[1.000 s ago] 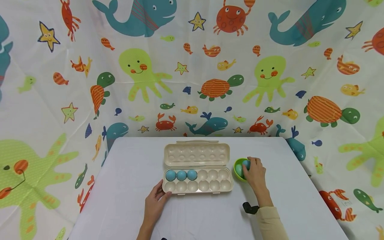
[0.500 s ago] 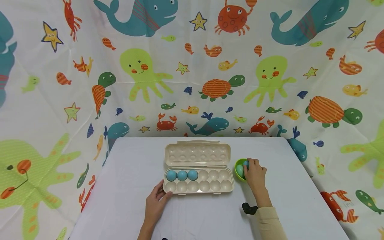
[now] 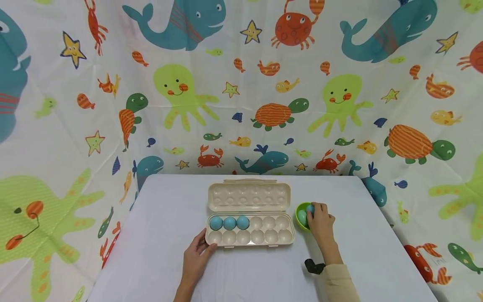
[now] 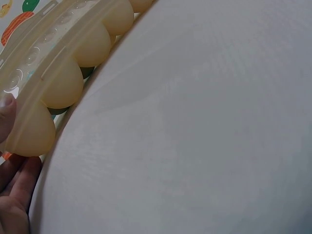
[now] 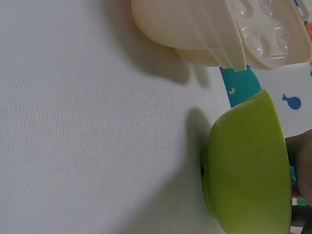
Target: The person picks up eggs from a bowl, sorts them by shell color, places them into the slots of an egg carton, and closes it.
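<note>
An open beige egg carton point(image 3: 250, 237) lies on the table with its lid folded back. Three blue eggs point(image 3: 229, 223) fill the left of its far row. At the carton's left end, my left hand point(image 3: 196, 256) grips the corner; the left wrist view has the thumb against the rim and fingertips by the end cup. My right hand point(image 3: 322, 221) reaches over a small lime green bowl point(image 5: 251, 165) right of the carton, its fingers around a blue egg point(image 3: 310, 209). Beside that egg lies a pale green egg point(image 3: 302, 217). The palm side of the right hand is hidden.
The white-covered table point(image 3: 264, 277) reaches back to a sea-animal curtain point(image 3: 241, 92) that hangs behind and at both sides. A black strap piece point(image 3: 314, 266) sticks out at my right wrist.
The head view has shifted slightly. Both hands stay nearly where they were, the left at the carton and the right over the bowl with the blue egg.
</note>
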A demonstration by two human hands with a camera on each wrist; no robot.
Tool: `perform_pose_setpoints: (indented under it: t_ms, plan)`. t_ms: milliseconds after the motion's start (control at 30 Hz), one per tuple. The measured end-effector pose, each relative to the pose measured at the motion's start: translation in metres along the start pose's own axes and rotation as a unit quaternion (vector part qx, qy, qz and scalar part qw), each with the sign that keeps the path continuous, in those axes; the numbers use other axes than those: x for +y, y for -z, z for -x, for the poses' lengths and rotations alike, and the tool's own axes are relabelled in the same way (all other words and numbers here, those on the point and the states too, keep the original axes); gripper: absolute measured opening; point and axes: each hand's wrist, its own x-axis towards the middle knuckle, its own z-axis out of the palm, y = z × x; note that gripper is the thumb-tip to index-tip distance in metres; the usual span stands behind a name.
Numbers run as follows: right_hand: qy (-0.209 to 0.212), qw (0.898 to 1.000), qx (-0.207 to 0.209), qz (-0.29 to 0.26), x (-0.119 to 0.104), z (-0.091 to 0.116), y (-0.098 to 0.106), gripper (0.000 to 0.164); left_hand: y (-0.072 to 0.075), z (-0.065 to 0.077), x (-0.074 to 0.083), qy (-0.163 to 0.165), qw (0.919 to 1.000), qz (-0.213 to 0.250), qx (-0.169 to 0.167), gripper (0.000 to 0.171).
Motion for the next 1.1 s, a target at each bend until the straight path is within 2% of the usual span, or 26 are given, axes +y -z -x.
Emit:
perform_pose_setpoints:
  t_ms: [100, 333, 567, 733, 1100]
  plan:
    - [-0.004, 1.000, -0.001, -0.014, 0.001, 0.000, -0.001, 0.038, 0.000, 0.000, 0.002, -0.001, 1.0000, -0.005, 0.000, 0.062]
    - [0.007, 0.999, 0.027, -0.029, 0.000, 0.003, 0.002, 0.037, 0.002, 0.001, 0.005, 0.001, 0.9999, -0.017, -0.004, 0.061]
    - [0.021, 0.998, 0.055, -0.038, -0.004, 0.004, 0.007, 0.036, 0.002, 0.001, 0.004, -0.006, 0.9998, -0.020, -0.006, 0.062]
    - [0.021, 0.997, 0.060, -0.051, -0.008, 0.003, 0.010, 0.038, 0.002, 0.000, 0.002, -0.012, 0.9998, -0.017, -0.006, 0.062]
    - [-0.002, 0.991, 0.051, -0.120, -0.036, 0.005, 0.020, 0.046, 0.002, -0.001, -0.001, -0.007, 0.9999, 0.008, -0.007, 0.063]
